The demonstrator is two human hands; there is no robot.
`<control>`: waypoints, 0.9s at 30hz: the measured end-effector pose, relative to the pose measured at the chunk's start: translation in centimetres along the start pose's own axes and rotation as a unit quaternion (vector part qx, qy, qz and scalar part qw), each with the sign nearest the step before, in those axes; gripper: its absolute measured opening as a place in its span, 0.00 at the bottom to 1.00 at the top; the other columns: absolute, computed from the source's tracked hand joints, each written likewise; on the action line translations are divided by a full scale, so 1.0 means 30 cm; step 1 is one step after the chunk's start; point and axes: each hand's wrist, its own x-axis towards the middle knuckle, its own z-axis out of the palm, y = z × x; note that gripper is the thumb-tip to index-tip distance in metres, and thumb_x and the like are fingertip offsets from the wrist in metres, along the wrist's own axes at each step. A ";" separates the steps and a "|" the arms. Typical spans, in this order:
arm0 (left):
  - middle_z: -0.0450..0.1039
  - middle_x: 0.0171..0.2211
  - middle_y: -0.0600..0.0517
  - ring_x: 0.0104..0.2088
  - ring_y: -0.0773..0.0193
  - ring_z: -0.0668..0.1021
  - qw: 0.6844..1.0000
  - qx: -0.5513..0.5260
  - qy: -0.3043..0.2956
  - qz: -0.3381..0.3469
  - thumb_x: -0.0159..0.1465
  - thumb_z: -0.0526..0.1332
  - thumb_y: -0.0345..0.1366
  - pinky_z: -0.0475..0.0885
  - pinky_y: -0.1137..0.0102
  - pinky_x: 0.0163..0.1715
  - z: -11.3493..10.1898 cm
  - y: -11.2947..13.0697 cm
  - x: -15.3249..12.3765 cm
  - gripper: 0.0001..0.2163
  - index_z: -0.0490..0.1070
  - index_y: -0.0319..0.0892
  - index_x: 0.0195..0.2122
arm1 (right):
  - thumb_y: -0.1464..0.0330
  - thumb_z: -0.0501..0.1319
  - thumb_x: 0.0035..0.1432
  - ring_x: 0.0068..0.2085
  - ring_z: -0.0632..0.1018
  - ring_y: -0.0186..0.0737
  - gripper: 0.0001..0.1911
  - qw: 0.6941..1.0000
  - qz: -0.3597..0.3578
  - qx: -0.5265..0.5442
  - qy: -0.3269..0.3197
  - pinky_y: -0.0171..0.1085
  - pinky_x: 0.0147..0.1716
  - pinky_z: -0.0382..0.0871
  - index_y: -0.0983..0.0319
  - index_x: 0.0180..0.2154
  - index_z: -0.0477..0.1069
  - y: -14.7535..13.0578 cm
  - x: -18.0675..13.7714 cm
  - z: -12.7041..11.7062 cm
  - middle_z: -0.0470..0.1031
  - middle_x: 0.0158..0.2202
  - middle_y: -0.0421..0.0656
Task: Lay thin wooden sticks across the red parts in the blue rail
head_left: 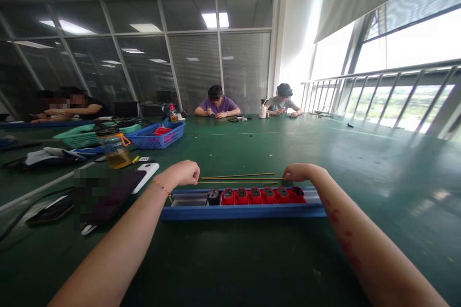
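Observation:
My left hand (pixel 185 173) is closed, its fingers at the left ends of thin golden-brown sticks (pixel 237 183) beyond a long blue tray. My right hand (pixel 298 171) is closed in a pinch at the right end of the middle stick, which stretches between both hands. Fingertips are partly hidden. Below them lies the blue tray (pixel 245 213) with a silvery metal channel (pixel 190 199). One black block (pixel 214 196) sits in it, beside a row of several red blocks (pixel 255 196) with dark tops. The right wrist is above the tray's right end.
On the left lie a dark tablet-like device (pixel 111 199), a phone (pixel 50 208) and a white object (pixel 147 175). Behind them stand a jar of amber liquid (pixel 117 153), a blue basket (pixel 154 140) and a green basket (pixel 74 139). Several people sit across the green table (pixel 230 259).

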 end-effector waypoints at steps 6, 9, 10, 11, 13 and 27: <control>0.74 0.33 0.51 0.34 0.62 0.75 0.997 0.017 0.050 0.058 0.52 0.59 0.34 0.67 0.73 0.32 0.094 0.062 0.097 0.04 0.73 0.44 0.24 | 0.67 0.52 0.52 0.41 0.75 0.46 0.19 1.000 -0.001 0.006 -0.009 0.39 0.39 0.66 0.62 0.42 0.74 -0.025 -0.001 0.000 0.75 0.43 0.47; 0.74 0.34 0.50 0.35 0.61 0.75 0.996 0.028 0.061 0.059 0.54 0.57 0.32 0.67 0.72 0.35 0.113 0.071 0.124 0.05 0.72 0.43 0.27 | 0.66 0.52 0.52 0.42 0.75 0.47 0.20 1.000 -0.003 0.007 -0.016 0.40 0.40 0.66 0.62 0.45 0.73 -0.045 0.006 0.001 0.75 0.44 0.47; 0.74 0.34 0.49 0.35 0.61 0.75 0.996 0.029 0.063 0.055 0.54 0.56 0.32 0.67 0.71 0.34 0.118 0.070 0.132 0.06 0.72 0.43 0.30 | 0.66 0.52 0.52 0.43 0.74 0.47 0.20 1.000 -0.005 0.007 -0.017 0.40 0.40 0.66 0.61 0.46 0.72 -0.053 0.008 0.001 0.74 0.45 0.47; 0.74 0.35 0.49 0.35 0.61 0.75 0.996 0.031 0.065 0.051 0.55 0.56 0.32 0.67 0.71 0.34 0.121 0.070 0.140 0.07 0.72 0.43 0.33 | 0.66 0.52 0.52 0.44 0.74 0.47 0.21 1.000 -0.006 0.006 -0.018 0.40 0.41 0.66 0.61 0.48 0.70 -0.060 0.011 0.001 0.73 0.46 0.46; 0.74 0.37 0.48 0.36 0.60 0.75 0.996 0.035 0.068 0.046 0.55 0.57 0.32 0.68 0.71 0.34 0.127 0.070 0.153 0.10 0.69 0.43 0.39 | 0.66 0.53 0.52 0.47 0.72 0.47 0.23 1.000 -0.010 0.003 -0.019 0.40 0.43 0.65 0.61 0.51 0.67 -0.075 0.014 0.000 0.71 0.49 0.46; 0.73 0.29 0.50 0.30 0.60 0.74 0.996 0.059 0.017 0.059 0.45 0.57 0.24 0.66 0.71 0.27 0.097 0.146 0.167 0.09 0.70 0.42 0.26 | 0.75 0.60 0.43 0.45 0.73 0.50 0.25 0.998 0.001 -0.065 0.020 0.41 0.38 0.66 0.62 0.47 0.68 -0.135 0.098 0.007 0.72 0.46 0.50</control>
